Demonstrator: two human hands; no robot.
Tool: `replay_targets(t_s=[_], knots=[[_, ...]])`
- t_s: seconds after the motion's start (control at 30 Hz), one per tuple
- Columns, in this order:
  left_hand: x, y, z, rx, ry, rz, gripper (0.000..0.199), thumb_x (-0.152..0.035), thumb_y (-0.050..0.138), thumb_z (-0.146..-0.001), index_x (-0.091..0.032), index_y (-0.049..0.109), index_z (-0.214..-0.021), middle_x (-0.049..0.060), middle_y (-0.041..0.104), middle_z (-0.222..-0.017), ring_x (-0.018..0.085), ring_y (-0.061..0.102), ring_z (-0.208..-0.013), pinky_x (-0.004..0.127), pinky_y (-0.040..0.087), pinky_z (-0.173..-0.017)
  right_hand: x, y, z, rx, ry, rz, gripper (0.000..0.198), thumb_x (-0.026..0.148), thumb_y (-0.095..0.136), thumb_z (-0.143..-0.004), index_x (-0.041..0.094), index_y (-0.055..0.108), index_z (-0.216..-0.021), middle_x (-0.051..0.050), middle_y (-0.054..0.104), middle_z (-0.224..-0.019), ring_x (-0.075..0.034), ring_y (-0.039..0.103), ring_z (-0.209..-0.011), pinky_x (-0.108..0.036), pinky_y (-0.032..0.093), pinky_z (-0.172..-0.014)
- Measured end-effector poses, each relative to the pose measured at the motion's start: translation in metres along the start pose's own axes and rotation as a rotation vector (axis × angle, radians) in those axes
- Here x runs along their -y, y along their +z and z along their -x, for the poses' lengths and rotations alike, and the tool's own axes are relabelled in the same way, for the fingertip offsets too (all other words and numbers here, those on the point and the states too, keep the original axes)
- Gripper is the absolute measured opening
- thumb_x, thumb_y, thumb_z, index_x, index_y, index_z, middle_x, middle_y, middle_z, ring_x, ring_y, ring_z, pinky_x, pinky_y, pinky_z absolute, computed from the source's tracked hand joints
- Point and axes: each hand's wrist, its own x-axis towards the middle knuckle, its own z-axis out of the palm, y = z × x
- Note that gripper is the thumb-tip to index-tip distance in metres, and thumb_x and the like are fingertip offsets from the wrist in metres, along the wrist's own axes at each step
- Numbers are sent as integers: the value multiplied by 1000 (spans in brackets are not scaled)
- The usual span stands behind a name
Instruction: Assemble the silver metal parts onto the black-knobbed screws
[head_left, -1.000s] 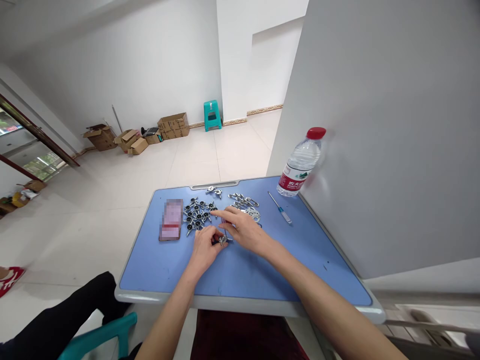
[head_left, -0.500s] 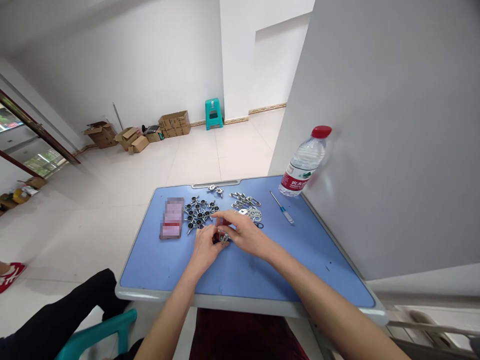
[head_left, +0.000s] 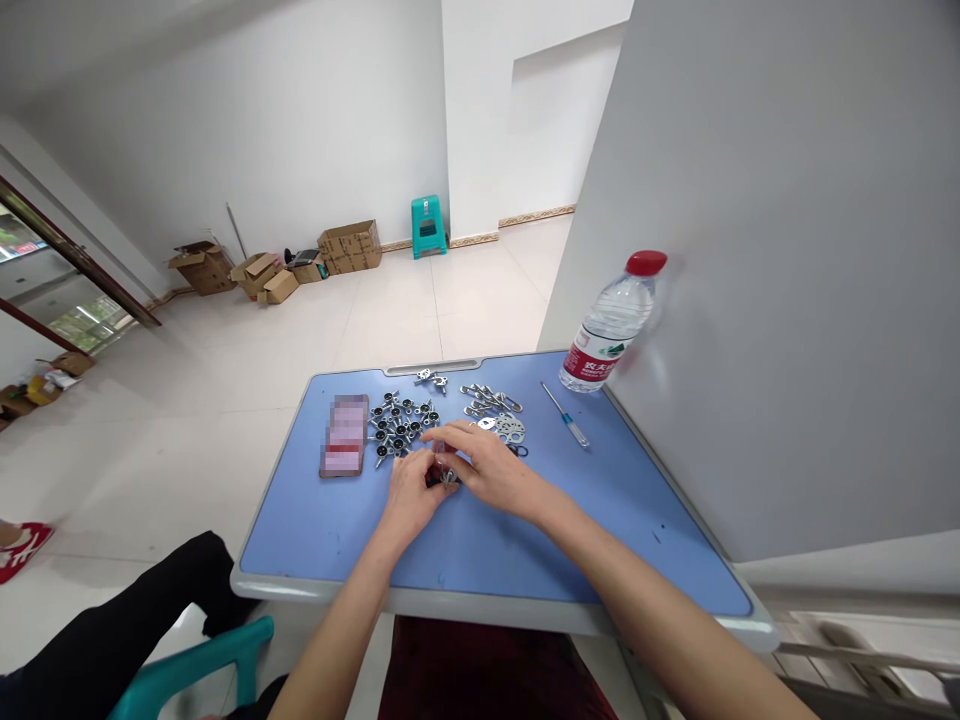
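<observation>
My left hand (head_left: 412, 484) is closed, its fingertips pinching a small silver metal part (head_left: 448, 478) just above the table. Over that part, my right hand (head_left: 486, 463) bends its fingers round a clear reddish handle (head_left: 441, 447), which looks like a small screwdriver's; most of it is hidden by the fingers. Beyond my left hand lies a pile of metal fittings with black round faces (head_left: 400, 425). Past my right hand are silver hook-like clips (head_left: 491, 400), flat metal plates (head_left: 510, 428) and dark rings (head_left: 521, 451).
On the blue table (head_left: 525, 560) lie a phone (head_left: 345, 436) at left and a screwdriver (head_left: 566, 415) at right. Two small metal pieces (head_left: 431, 380) sit near the far edge. A water bottle (head_left: 611, 325) stands at the right edge by the wall. Another person's leg (head_left: 135, 610) shows at left.
Both hands stay in nearly the same place round the small metal part. The fingers of my right hand have shifted slightly about the handle.
</observation>
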Motion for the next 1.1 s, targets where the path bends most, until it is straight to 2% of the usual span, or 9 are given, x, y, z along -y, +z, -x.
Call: replay_targets(t_s=[0.1,0.27,0.5,0.77,0.87,0.97,1.1], knots=[[-1,1,0,-23,-5,-3,6,-17,60,-79,-18,56,-76,-1,64,-81,18,57,-80,31,32,-74,5,1,1,17,-55,69,31,11,40,-95,20,56,-118,-10,63,-104,-20,59,-93,-35,51,-78],[1,3,-1,-28,21,30,13,-11,58,-77,-18,55,-66,1,68,-83,20,59,-85,31,35,-73,7,7,1,38,-149,138,28,15,35,-98,18,58,-114,-9,63,-98,-19,58,-84,-32,50,-72],[-2,0,-1,-9,-17,6,6,-16,62,-77,-19,56,-75,-2,64,-78,18,57,-79,31,33,-73,-2,8,1,-106,-7,183,23,14,43,-95,18,61,-108,-8,65,-89,-20,60,-83,-32,49,-72],[-2,1,-2,-33,-48,6,11,-11,62,-74,-17,54,-72,-2,63,-76,18,56,-76,31,32,-73,1,3,0,20,-155,34,36,10,37,-95,19,58,-122,-8,67,-96,-19,60,-86,-33,51,-75],[-4,-1,-2,-14,-37,12,9,-14,63,-75,-18,55,-74,-3,62,-73,17,56,-74,31,32,-73,-1,-1,0,47,-101,59,38,10,36,-95,20,55,-127,-9,67,-100,-20,61,-91,-38,52,-80],[-5,-2,-1,-9,-26,11,6,-17,63,-77,-18,57,-75,-3,62,-76,17,56,-75,32,33,-75,-4,0,0,12,-17,107,34,17,40,-96,19,56,-126,-11,64,-103,-21,61,-88,-39,52,-78],[-3,-1,0,-23,-23,10,5,-19,64,-77,-19,59,-76,-2,64,-79,18,57,-79,32,34,-76,-7,3,0,-27,-19,37,33,16,41,-96,22,59,-122,-9,61,-99,-18,61,-83,-34,52,-75]])
